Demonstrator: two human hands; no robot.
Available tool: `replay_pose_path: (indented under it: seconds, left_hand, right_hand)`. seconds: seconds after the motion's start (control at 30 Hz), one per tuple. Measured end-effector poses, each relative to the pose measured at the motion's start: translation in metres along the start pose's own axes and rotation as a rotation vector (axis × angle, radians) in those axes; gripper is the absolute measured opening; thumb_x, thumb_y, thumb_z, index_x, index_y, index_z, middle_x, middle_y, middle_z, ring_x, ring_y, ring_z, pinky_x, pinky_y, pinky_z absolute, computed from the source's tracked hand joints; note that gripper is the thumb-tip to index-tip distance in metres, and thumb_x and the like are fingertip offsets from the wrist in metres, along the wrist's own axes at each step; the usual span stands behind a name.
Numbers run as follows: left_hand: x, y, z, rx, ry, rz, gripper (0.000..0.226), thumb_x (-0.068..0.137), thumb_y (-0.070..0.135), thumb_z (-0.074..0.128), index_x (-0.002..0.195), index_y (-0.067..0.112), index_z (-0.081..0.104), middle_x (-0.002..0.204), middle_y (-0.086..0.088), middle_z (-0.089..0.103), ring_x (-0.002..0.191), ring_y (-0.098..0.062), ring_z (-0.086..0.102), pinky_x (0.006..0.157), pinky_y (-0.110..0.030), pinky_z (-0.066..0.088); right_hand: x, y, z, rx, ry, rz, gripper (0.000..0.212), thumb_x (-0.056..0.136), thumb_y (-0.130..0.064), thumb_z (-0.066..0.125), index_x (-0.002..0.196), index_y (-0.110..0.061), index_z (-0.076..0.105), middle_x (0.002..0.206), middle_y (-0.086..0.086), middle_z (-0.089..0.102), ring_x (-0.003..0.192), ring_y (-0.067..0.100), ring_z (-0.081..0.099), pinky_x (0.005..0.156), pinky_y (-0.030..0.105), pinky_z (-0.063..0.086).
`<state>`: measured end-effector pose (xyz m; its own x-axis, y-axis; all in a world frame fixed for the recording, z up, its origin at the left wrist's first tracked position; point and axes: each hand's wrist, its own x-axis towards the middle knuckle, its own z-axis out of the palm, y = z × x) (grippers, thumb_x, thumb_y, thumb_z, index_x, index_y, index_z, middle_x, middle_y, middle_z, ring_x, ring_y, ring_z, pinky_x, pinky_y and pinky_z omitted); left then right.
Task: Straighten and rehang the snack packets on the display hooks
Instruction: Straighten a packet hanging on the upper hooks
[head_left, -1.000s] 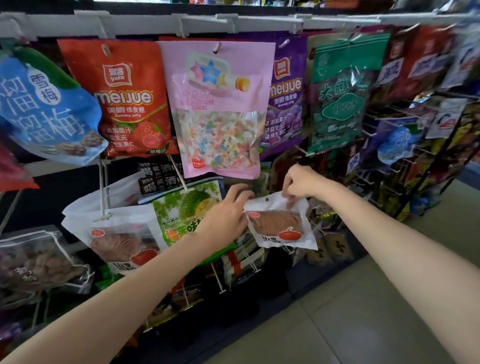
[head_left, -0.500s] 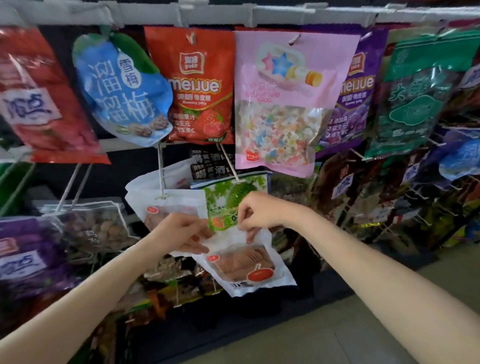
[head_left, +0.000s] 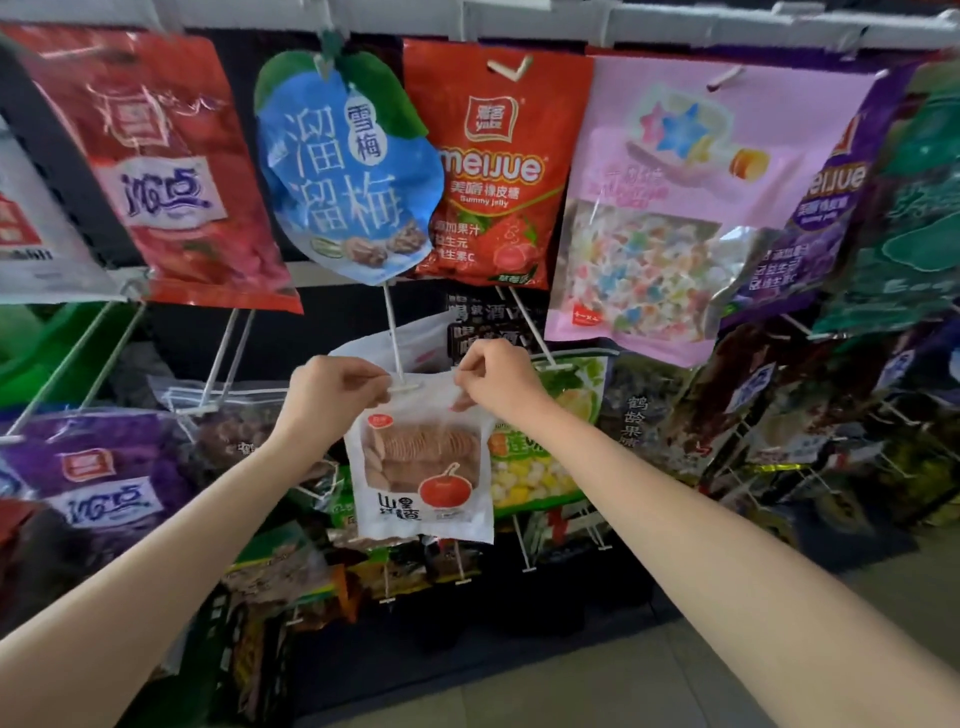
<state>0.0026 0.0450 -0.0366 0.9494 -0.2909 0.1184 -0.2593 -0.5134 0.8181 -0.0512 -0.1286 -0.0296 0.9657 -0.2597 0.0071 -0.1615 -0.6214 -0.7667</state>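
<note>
While both arms are reaching in from below, the view is facing a shop display rack with a white top rail (head_left: 675, 23) running across the upper edge and a pale tiled floor (head_left: 597, 691) showing at the bottom right. Packets are crowding the rack edge to edge; the only open room is lying over the floor, below and right of the forearms.

Top row, counted left to right where readable: one red packet (head_left: 171, 171), one blue plum-shaped packet (head_left: 343, 176), one orange-red gummy packet (head_left: 493, 171), one pink star-candy packet (head_left: 691, 208), one purple packet (head_left: 815, 208), partly covered by the pink one, and one green packet (head_left: 909, 218) cut by the frame. That is making six.

The white hawthorn-slice packet (head_left: 423, 467) is hanging upright at centre, its top edge sitting at the tip of a white display hook (head_left: 397, 358), just in front of a second white packet (head_left: 395, 343) on the same hook. The left hand (head_left: 332, 395) is pinching the packet's top left corner with curled fingers. The right hand (head_left: 493, 379) is pinching the top right corner likewise. Whether the hook is passing through the packet's hole cannot be told.

A green durian packet (head_left: 561, 415) is hanging just right of it, and a purple bag (head_left: 98, 488) is hanging well to the left.
</note>
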Motion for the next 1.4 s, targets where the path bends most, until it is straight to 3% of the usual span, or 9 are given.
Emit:
replay_pose_path:
  seconds: [0.07,0.23,0.43,0.63,0.73,0.87,1.03,1.17,1.4]
  left_hand:
    - [0.002,0.0,0.005,0.046,-0.006,0.026,0.01,0.083,0.004,0.063,0.082,0.009,0.071,0.069,-0.003,0.069,0.052,0.007,0.061,0.058,-0.004,0.046]
    - [0.002,-0.009,0.001,0.082,-0.005,0.03,0.009,0.085,0.007,0.061,0.082,0.01,0.07,0.06,0.009,0.063,0.051,0.013,0.057,0.056,0.001,0.042]
    - [0.008,-0.018,0.001,0.092,0.031,0.004,0.01,0.086,0.009,0.062,0.08,0.008,0.069,0.063,0.005,0.065,0.053,0.003,0.061,0.067,-0.017,0.05]
    - [0.001,-0.028,0.005,0.241,-0.02,0.098,0.025,0.085,0.001,0.054,0.109,0.01,0.058,0.112,-0.006,0.058,0.096,-0.022,0.064,0.08,-0.038,0.05]
    - [-0.03,-0.035,0.002,0.334,-0.012,0.351,0.034,0.086,-0.002,0.049,0.118,0.009,0.049,0.128,-0.005,0.045,0.108,-0.017,0.059,0.078,-0.038,0.053]
    - [-0.058,-0.045,-0.013,0.396,0.129,0.434,0.033,0.082,-0.005,0.053,0.113,0.004,0.054,0.123,-0.008,0.049,0.087,-0.018,0.061,0.065,-0.027,0.048]
    - [-0.066,-0.068,-0.044,0.427,0.25,0.438,0.028,0.082,-0.001,0.057,0.111,-0.001,0.056,0.113,-0.015,0.054,0.095,-0.027,0.055,0.079,-0.032,0.046]
    - [-0.07,-0.087,-0.083,0.544,0.232,0.501,0.034,0.079,0.011,0.042,0.112,0.01,0.049,0.105,-0.014,0.056,0.093,-0.026,0.047,0.077,-0.04,0.043]
    - [-0.084,-0.13,-0.186,0.66,0.369,0.467,0.029,0.079,0.013,0.042,0.097,0.006,0.064,0.1,-0.012,0.06,0.092,-0.026,0.046,0.08,-0.04,0.039]
  right_hand:
    - [0.003,0.0,0.001,-0.044,0.025,0.008,0.026,0.089,-0.005,0.056,0.066,-0.017,0.05,0.08,0.01,0.07,0.077,0.021,0.07,0.078,0.032,0.054]
    - [0.003,-0.008,0.001,-0.04,-0.052,-0.023,0.022,0.09,-0.006,0.055,0.07,-0.013,0.053,0.07,0.003,0.065,0.067,0.018,0.071,0.069,0.026,0.055]
    - [0.009,-0.012,0.011,-0.087,0.0,-0.002,0.015,0.087,0.0,0.054,0.075,-0.007,0.06,0.083,0.01,0.066,0.079,0.02,0.069,0.074,0.031,0.056]
    - [0.014,-0.005,0.025,-0.189,0.055,-0.022,0.018,0.087,0.002,0.05,0.101,-0.007,0.058,0.111,0.008,0.056,0.094,0.017,0.054,0.076,0.025,0.044]
    - [0.005,0.0,0.027,-0.155,0.204,-0.187,0.023,0.086,0.006,0.047,0.103,-0.006,0.055,0.112,0.005,0.045,0.087,0.011,0.049,0.076,0.024,0.046]
    - [-0.006,-0.022,0.028,0.064,0.505,-0.577,0.019,0.082,0.001,0.04,0.079,-0.003,0.058,0.088,0.006,0.049,0.072,0.004,0.043,0.063,0.019,0.042]
    - [-0.026,-0.077,0.061,0.017,0.204,-0.776,0.019,0.079,0.001,0.04,0.077,-0.003,0.059,0.08,0.004,0.054,0.065,0.011,0.046,0.057,0.034,0.043]
    - [-0.033,-0.108,0.108,-0.115,-0.091,-0.785,0.024,0.081,0.0,0.044,0.096,-0.005,0.063,0.097,0.009,0.059,0.087,0.026,0.059,0.075,0.044,0.048]
    - [-0.028,-0.171,0.201,-0.262,-0.146,-0.573,0.044,0.084,0.01,0.04,0.126,0.0,0.046,0.131,0.013,0.042,0.108,0.037,0.053,0.088,0.045,0.043]
